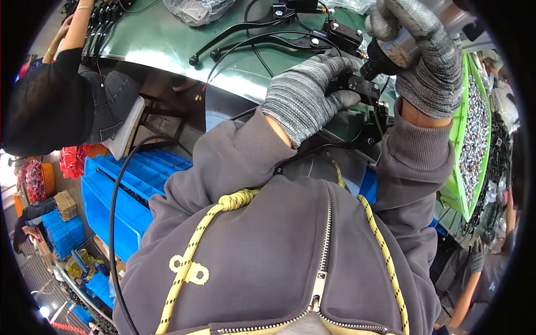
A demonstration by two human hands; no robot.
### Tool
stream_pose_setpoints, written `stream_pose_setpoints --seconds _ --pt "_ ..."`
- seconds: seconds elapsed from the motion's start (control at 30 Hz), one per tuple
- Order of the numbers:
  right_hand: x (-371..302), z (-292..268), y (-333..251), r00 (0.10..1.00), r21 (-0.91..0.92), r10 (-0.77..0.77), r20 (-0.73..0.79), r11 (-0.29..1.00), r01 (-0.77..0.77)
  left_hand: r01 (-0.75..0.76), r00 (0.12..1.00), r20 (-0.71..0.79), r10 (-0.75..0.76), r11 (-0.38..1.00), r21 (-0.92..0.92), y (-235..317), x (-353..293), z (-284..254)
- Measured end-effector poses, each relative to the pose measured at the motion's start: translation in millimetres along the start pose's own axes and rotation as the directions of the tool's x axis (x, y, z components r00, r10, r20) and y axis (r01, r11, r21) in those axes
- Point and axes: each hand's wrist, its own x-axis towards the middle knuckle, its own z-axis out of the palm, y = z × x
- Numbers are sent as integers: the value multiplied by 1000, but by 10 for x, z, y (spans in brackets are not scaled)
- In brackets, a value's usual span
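Observation:
My left hand [310,95], in a grey knitted glove, grips a black brake lever assembly [363,88] between thumb and fingers at the table's near edge. The lever of this part reaches down toward my jacket. My right hand [430,61], gloved alike, is closed around a tool with a black cone-shaped end [382,60] and a worn, tan patch. That end sits right above the assembly; whether they touch I cannot tell. The rest of the tool is mostly hidden by my fingers. Just beyond my left hand, more black brake levers [268,40] with thin hoses lie on the table.
The green table [151,42] has a shiny metal edge. A clear plastic bag [198,8] lies at the back. On the right stands a green bin [466,139] of small metal parts. Blue crates [111,201] stand at lower left. A co-worker [50,100] sits at the left.

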Motion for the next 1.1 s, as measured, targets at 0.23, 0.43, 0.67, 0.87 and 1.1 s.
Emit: stream_pose_setpoints --seconds 0.23,0.43,0.67,0.87,1.1 --pt "-7 213 -190 996 80 80 -40 994 -77 9 1000 29 -10 1000 22 -6 25 -25" --pt "195 5 -220 963 97 104 248 987 -132 38 999 30 -38 999 -14 12 67 -6" --pt "252 150 -31 984 -100 -40 -173 995 23 6 999 46 -8 998 59 35 120 -37" --pt "642 -250 -291 826 128 -209 523 978 166 26 992 120 -24 1000 -15 28 162 -36" --pt "662 -10 -309 981 -40 -175 -83 984 172 -103 994 41 98 984 142 276 375 -404"
